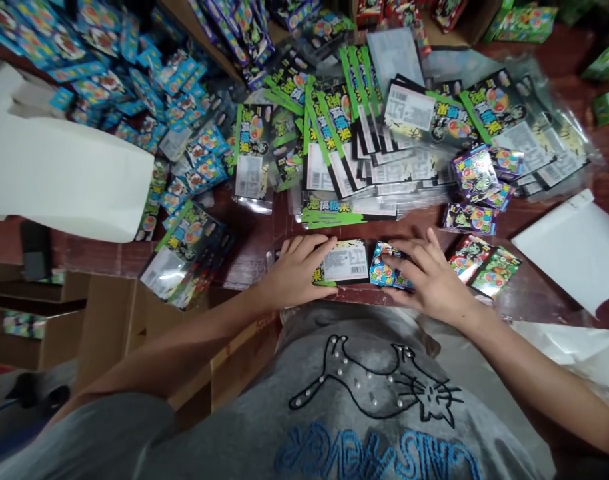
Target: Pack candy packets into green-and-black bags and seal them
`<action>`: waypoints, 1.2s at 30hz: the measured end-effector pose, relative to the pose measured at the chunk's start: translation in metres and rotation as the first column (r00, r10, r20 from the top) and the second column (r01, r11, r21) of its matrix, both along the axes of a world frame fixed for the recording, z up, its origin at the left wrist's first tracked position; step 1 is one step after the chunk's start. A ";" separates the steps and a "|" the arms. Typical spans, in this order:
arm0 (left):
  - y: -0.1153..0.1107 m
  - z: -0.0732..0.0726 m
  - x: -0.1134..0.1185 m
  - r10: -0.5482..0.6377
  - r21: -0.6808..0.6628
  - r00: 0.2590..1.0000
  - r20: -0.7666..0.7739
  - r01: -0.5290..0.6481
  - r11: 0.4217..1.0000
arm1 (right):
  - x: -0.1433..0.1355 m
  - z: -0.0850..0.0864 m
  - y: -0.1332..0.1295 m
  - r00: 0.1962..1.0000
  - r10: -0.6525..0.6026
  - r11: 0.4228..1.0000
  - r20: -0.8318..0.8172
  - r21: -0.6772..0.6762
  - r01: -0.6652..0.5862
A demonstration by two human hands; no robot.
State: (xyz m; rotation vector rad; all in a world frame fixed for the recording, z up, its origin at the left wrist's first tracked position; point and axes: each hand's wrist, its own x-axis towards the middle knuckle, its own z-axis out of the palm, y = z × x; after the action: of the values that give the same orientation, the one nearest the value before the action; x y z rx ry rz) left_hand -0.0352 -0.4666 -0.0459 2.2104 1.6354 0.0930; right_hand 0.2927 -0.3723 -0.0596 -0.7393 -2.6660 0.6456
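At the table's front edge, my left hand (299,270) grips the left end of a black-and-green printed bag (345,261) with a white label, thumb and fingers at its edges. Just right of the bag, my right hand (427,277) has its fingers on a small blue candy packet (383,264); the packet lies against the bag's right end. A red packet (469,257) and a green packet (498,271) lie to the right of my right hand. Several purple packets (476,173) are stacked behind them.
Printed bags (334,133) overlap across the table (254,243). Blue packets (104,80) are heaped at the back left. White sheets lie left (69,167) and right (574,250). Cardboard boxes (107,327) stand below the left front edge; another box (444,37) is at the back.
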 end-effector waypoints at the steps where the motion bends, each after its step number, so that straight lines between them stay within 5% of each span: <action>1: 0.000 0.000 0.000 -0.021 0.008 1.000 0.004 0.021 1.000 | -0.002 0.000 -0.001 1.000 0.015 1.000 -0.002 0.005 -0.015; 6: 0.006 -0.003 -0.003 -0.147 0.032 0.989 0.037 0.145 0.989 | -0.011 0.003 0.006 0.986 0.164 0.986 0.013 -0.042 -0.163; 13: 0.007 -0.006 -0.005 -0.154 0.095 0.988 0.021 0.151 0.984 | 0.019 0.021 0.022 0.987 -0.021 0.997 0.157 0.076 0.009; 24: 0.009 -0.011 -0.004 -0.141 0.075 0.985 0.103 0.134 0.988 | 0.026 0.022 0.032 0.991 0.136 0.989 -0.009 -0.054 -0.136; 29: 0.012 -0.011 0.007 -0.171 0.093 0.972 0.159 0.157 0.983 | 0.006 0.010 0.034 0.986 0.167 0.986 0.013 0.022 -0.167; 33: 0.012 -0.010 0.016 -0.124 0.110 0.986 0.112 0.112 0.988 | 0.004 0.012 0.021 0.998 0.057 0.995 0.041 0.080 -0.060; 36: 0.010 -0.009 0.016 -0.085 0.083 0.993 0.079 0.078 0.993 | 0.035 0.024 0.008 0.976 -0.195 0.972 0.095 0.153 0.179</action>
State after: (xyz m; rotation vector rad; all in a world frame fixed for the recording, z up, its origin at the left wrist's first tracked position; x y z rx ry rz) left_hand -0.0193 -0.4563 -0.0547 2.2981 1.5208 0.2278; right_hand 0.3275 -0.3646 -0.0360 -0.9964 -2.6620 0.3697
